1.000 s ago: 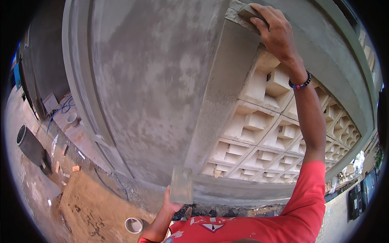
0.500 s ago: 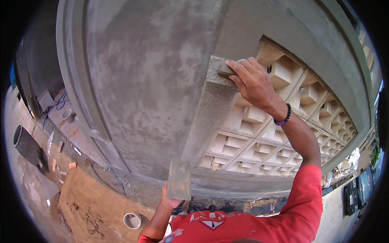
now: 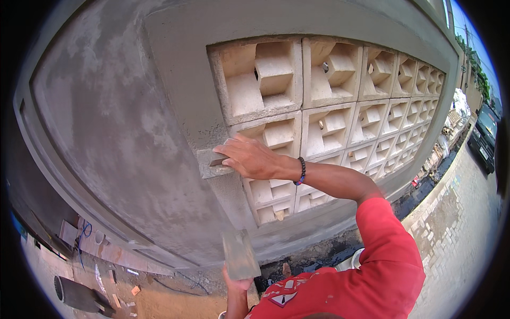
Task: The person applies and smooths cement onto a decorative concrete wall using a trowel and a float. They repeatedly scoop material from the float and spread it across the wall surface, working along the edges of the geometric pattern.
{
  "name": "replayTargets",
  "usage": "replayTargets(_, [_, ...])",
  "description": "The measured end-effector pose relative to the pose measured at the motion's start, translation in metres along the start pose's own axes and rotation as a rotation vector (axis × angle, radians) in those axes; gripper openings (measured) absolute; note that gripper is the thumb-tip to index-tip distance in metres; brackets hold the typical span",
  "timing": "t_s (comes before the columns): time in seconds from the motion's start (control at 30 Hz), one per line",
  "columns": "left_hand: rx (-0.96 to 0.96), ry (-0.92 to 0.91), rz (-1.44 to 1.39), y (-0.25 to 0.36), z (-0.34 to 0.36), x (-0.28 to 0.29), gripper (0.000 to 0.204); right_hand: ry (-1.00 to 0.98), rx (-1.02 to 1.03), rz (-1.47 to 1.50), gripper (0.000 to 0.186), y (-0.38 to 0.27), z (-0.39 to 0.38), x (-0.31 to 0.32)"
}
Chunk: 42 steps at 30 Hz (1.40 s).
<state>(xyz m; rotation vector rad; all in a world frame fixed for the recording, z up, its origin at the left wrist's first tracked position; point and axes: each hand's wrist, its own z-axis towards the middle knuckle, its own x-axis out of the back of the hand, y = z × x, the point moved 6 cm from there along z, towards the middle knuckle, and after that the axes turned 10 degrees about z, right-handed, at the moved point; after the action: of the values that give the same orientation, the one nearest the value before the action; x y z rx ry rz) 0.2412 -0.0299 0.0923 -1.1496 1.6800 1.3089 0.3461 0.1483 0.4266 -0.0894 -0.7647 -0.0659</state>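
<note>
My right hand (image 3: pixel 249 155) is closed on the handle of a small plaster-smeared float (image 3: pixel 204 164). Its face lies against the narrow grey plaster strip (image 3: pixel 226 196) beside the pale ventilation blocks (image 3: pixel 332 127). Part of the handle is hidden by my fingers. Lower down, my left hand (image 3: pixel 237 280) grips a flat rectangular board (image 3: pixel 239 254) coated with grey plaster, close to the foot of the strip. Above the float the plaster looks smoother; below it, rougher.
A large grey plastered panel (image 3: pixel 111 122) with a raised border fills the left. Lower left are a dark cylindrical container (image 3: pixel 79 293), a blue hose (image 3: pixel 82 239) and scattered brick pieces. A dark wet channel (image 3: pixel 297 260) runs along the wall's foot. A car (image 3: pixel 484 135) stands far right.
The view has swung to the right, showing more of the blocks. My right hand and its float have moved down the strip. My left hand still holds the board low by the wall.
</note>
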Motion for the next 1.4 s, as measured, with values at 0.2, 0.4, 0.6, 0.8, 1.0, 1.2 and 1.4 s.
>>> replayTargets(0.2, [0.03, 0.009, 0.03, -0.007, -0.013, -0.01, 0.037, 0.952, -0.154, 1.424, 0.04, 0.073, -0.086, 0.127])
replayTargets(0.4, [0.014, 0.083, 0.136, -0.021, -0.016, -0.039, 0.033, 1.034, 0.078, 1.654, 0.043, 0.105, -0.092, 0.172])
replayTargets(0.6, [0.016, 0.048, 0.158, -0.034, -0.012, -0.046, 0.038, 1.127, 0.105, 1.54, 0.031, 0.13, -0.113, 0.213])
replayTargets(0.8, [-0.022, 0.1, 0.223, -0.047, -0.015, -0.067, 0.035, 1.438, 0.14, 1.36, 0.024, 0.185, -0.168, 0.286])
replayTargets(1.0, [-0.02, 0.078, 0.212, -0.052, -0.01, -0.066, 0.035, 1.53, 0.113, 1.304, 0.024, 0.213, -0.176, 0.329])
replayTargets(1.2, [-0.032, 0.084, 0.216, -0.063, -0.006, -0.076, 0.035, 1.526, 0.02, 1.258, 0.022, 0.202, -0.145, 0.323])
replayTargets(1.4, [-0.045, 0.121, 0.222, -0.069, -0.003, -0.077, 0.034, 1.493, -0.073, 1.365, 0.02, 0.142, -0.067, 0.243])
